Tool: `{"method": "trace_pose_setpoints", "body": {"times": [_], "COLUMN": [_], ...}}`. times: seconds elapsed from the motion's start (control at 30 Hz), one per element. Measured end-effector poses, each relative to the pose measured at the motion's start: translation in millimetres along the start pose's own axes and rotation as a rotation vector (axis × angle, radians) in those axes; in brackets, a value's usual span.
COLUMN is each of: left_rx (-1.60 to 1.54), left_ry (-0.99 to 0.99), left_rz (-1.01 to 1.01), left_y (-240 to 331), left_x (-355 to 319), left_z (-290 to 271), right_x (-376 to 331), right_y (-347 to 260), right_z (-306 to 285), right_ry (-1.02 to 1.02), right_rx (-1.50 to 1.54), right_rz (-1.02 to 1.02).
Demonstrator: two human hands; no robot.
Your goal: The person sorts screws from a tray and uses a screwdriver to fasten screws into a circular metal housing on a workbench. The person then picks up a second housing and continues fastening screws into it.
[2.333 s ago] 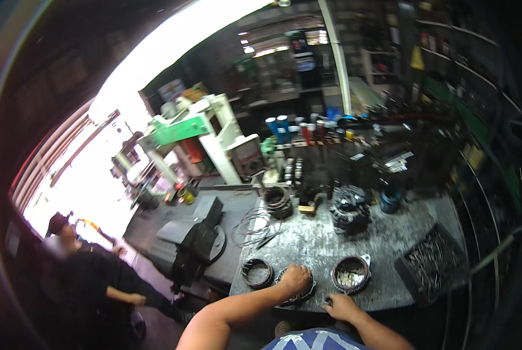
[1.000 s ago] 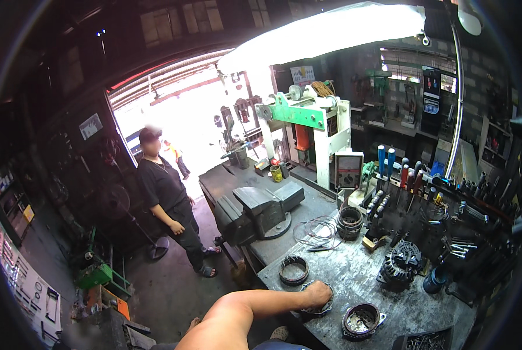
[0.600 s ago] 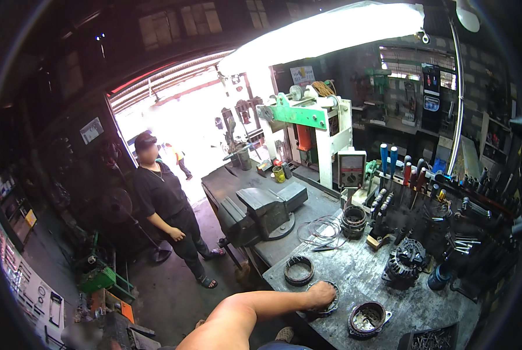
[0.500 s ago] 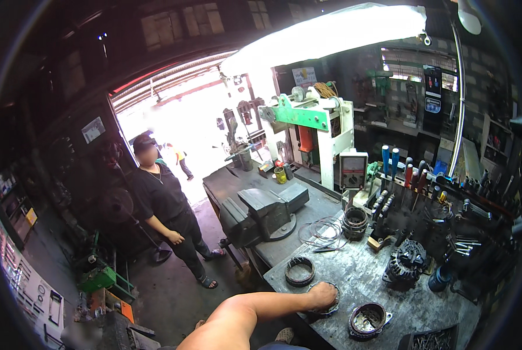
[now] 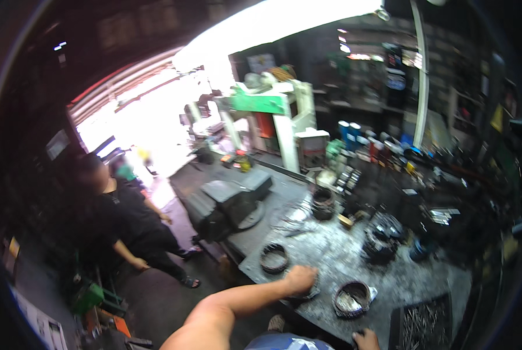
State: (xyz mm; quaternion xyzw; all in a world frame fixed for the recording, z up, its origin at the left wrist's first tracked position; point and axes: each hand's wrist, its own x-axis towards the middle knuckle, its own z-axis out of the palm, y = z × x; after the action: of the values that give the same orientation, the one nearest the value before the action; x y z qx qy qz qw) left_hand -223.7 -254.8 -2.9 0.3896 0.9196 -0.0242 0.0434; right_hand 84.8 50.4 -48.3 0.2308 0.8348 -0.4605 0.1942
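While the left arm [image 5: 237, 300] is stretched out over the bench [image 5: 427, 283], the left hand [image 5: 300, 279] is held palm-down over a round metal part [image 5: 314, 290] — mostly hidden beneath it, between a dark ring [image 5: 263, 261] and a lugged housing [image 5: 338, 305]. Whether its rim is gripped cannot be told. The right hand [image 5: 366, 339] is partly cut off at the view's lower edge — its grip likewise unclear.

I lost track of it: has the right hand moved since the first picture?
Yes: against the flanged ring on the workbench, the right hand has shifted rightward, toward the black tray.
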Motion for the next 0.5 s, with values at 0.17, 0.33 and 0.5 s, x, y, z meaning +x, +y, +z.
{"method": "trace_pose_setpoints", "body": {"times": [0.17,0.33,0.5], "left_rx": [0.119,-0.025,-0.351], "left_ry": [-0.082,-0.154,0.034], "left_rz": [0.109,-0.01,-0.18], "left_y": [-6.2,-18.1,-19.9], "left_x": [-2.3,7.2,33.2], "left_z": [-0.9,-24.7,-42.3], "right_x": [5.1,0.4,-2.1], "right_y": [13.6,6.1,-3.0], "right_z": [6.8,4.9,-0.1], "right_ry": [-0.015,-0.066,-0.091], "right_rx": [0.191,0.306,0.334], "right_rz": [0.033,0.068,0.082]}}
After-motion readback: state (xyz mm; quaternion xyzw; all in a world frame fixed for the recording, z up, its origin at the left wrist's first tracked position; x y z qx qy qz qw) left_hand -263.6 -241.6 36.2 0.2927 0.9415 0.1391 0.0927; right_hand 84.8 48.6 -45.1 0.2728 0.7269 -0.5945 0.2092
